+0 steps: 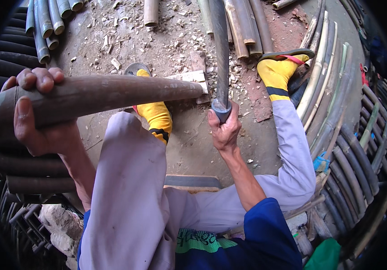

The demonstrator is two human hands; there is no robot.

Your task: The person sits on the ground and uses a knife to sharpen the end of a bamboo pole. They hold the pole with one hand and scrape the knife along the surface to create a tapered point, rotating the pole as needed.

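Note:
A thick brown bamboo pole (pixel 126 92) runs from the left edge toward the middle. My left hand (pixel 38 103) is closed round it, thumb on the near side and fingers over the top. Its far end lies over or beside a small pale wood block (pixel 195 77) on the ground; I cannot tell whether they touch. In my right hand (pixel 225 128) is the round grey handle of what looks like a machete (pixel 222 67). The long, dark, streaked blade points away from me, past the pole's end without touching it.
Pale wood chips (pixel 175 38) litter the dirt floor. Bamboo poles (pixel 243 27) lie ahead, with dark stacks (pixel 15 63) at left and more (pixel 351 166) at right. My feet wear yellow socks (pixel 274 76) and sandals. Rocks (pixel 60 225) sit at lower left.

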